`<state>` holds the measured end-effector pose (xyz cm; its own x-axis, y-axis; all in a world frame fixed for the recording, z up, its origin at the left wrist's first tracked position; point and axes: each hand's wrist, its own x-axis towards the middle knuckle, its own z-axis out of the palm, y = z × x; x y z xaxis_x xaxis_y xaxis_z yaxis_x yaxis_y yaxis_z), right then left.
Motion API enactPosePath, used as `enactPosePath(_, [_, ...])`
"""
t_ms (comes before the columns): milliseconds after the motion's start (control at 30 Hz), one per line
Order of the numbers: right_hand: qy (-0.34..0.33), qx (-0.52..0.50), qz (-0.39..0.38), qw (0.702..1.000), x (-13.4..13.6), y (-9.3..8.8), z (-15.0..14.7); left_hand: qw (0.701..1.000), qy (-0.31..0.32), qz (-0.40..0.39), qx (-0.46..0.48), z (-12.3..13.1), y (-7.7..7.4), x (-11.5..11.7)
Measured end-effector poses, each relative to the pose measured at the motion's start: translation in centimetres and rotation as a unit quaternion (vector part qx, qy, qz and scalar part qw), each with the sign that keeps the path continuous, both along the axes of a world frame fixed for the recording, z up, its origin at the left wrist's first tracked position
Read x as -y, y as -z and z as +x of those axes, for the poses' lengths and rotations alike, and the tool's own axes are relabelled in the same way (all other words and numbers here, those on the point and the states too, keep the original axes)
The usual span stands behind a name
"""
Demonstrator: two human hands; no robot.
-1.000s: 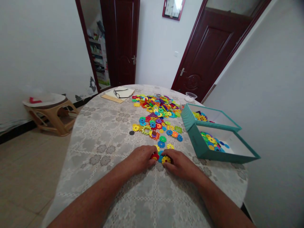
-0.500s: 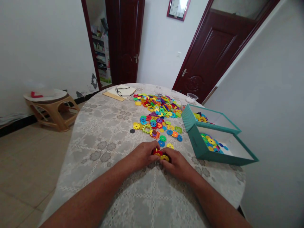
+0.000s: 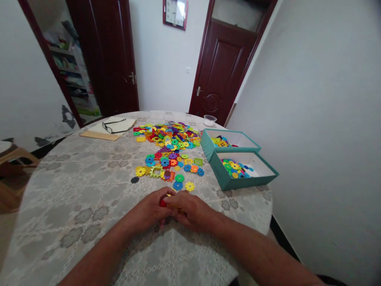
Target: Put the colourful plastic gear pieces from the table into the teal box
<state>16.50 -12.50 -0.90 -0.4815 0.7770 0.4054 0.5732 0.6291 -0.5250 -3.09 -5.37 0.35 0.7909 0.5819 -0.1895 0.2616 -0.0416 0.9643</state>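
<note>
Near the front of the table, my left hand (image 3: 153, 207) is closed around a red notched plastic disc (image 3: 162, 203), of which only a small part shows. My right hand (image 3: 192, 208) meets it from the right, its fingers closed on a yellow plastic disc (image 3: 175, 205) mostly hidden by the thumb and fingers. Whether the red and yellow pieces are joined cannot be seen. Just beyond the hands lie a blue disc (image 3: 177, 185), a yellow disc (image 3: 189, 186) and a green disc (image 3: 179, 178).
A heap of coloured interlocking pieces (image 3: 169, 135) covers the table's middle. Two teal boxes (image 3: 222, 183) with more pieces stand at the right. Eyeglasses (image 3: 111, 129) rest on paper (image 3: 122, 122) at the far left, and a clear bowl (image 3: 210, 120) is at the back. A black disc (image 3: 135, 180) lies apart.
The view has turned to the right, so the table's contents appear farther left. My hands have come closer together, and the red and yellow pieces are now more covered by my fingers.
</note>
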Motion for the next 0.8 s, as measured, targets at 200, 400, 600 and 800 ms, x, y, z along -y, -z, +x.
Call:
enactPosePath(200, [-0.026,0.021,-0.013,0.999,0.0,0.0,0.1,0.998,0.036,-0.009,-0.043,-0.3,-0.5,-0.2])
enactPosePath(400, [0.097,-0.031,0.002,0.995,-0.2,-0.8,1.8,1.000,-0.012,-0.023,0.017,-0.2,0.1,-0.7])
enactPosePath(600, [0.382,-0.027,0.195,0.903,-0.6,-3.5,9.3,0.979,-0.148,0.141,-0.013,-0.5,0.4,-1.1])
enactPosePath(800, [0.507,0.091,0.268,0.814,-0.6,-2.5,16.7,0.899,-0.177,0.390,-0.087,-0.9,2.1,-1.2])
